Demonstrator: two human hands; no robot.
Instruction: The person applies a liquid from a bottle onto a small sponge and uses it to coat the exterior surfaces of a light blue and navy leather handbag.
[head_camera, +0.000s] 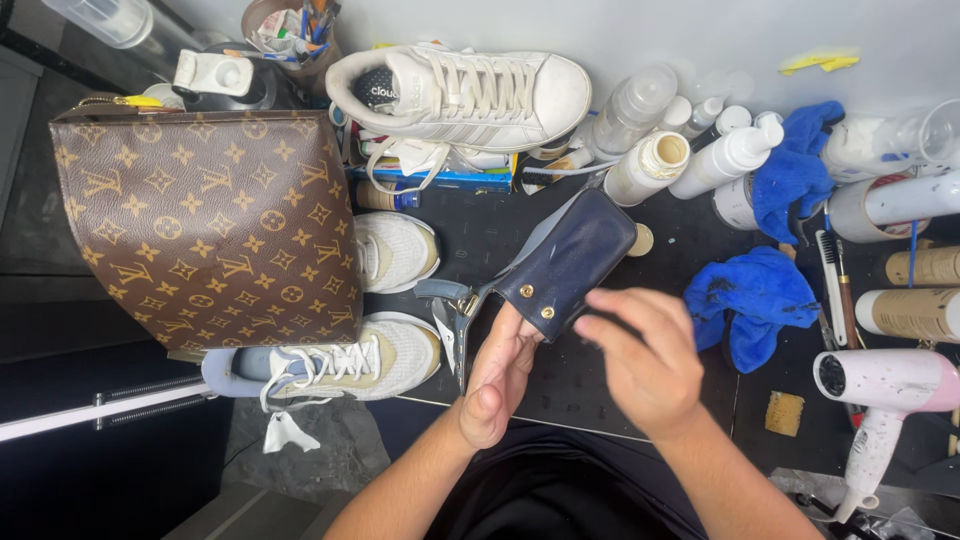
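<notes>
A small dark blue leather pouch (575, 258) with gold studs and a grey strap with a metal clasp (455, 297) is held up over the black work mat (480, 235). My left hand (497, 378) grips the pouch at its lower end, near the studs. My right hand (645, 352) rests against the pouch's lower right edge, fingers curled and pointing left; whether it pinches anything is hidden.
A brown patterned bag (205, 225) stands at left over two pale sneakers (345, 362). Another white sneaker (465, 95) lies at the back. Squeeze bottles (690, 150), blue cloths (755, 300), paper rolls (915, 312) and a pink hair dryer (880, 395) crowd the right.
</notes>
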